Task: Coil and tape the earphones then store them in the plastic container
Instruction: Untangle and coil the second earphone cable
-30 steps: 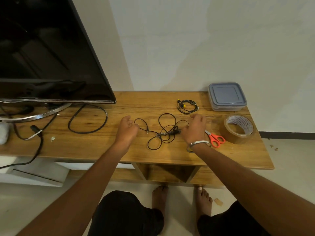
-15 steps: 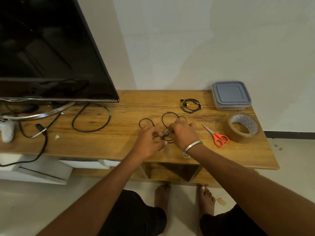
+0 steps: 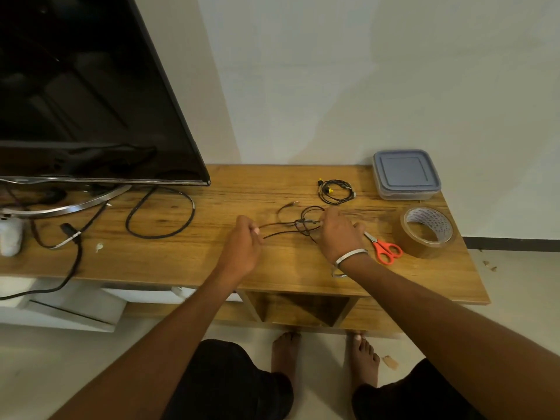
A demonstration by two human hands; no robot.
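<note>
Left hand (image 3: pixel 242 247) pinches end of thin black earphone cable (image 3: pixel 298 224), stretched rightward to right hand (image 3: pixel 338 234), fingers closed on tangled loops. Lidded clear plastic container (image 3: pixel 406 174) beyond right hand. Risk: pulling harder could tighten knot.

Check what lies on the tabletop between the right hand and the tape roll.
In the head view, orange-handled scissors lie between the right hand and the brown tape roll, blades pointing toward the hand.

White wall (image 3: pixel 363 71), pale floor (image 3: pixel 60 359), wooden TV bench (image 3: pixel 181 262), black television (image 3: pixel 75 86).
</note>
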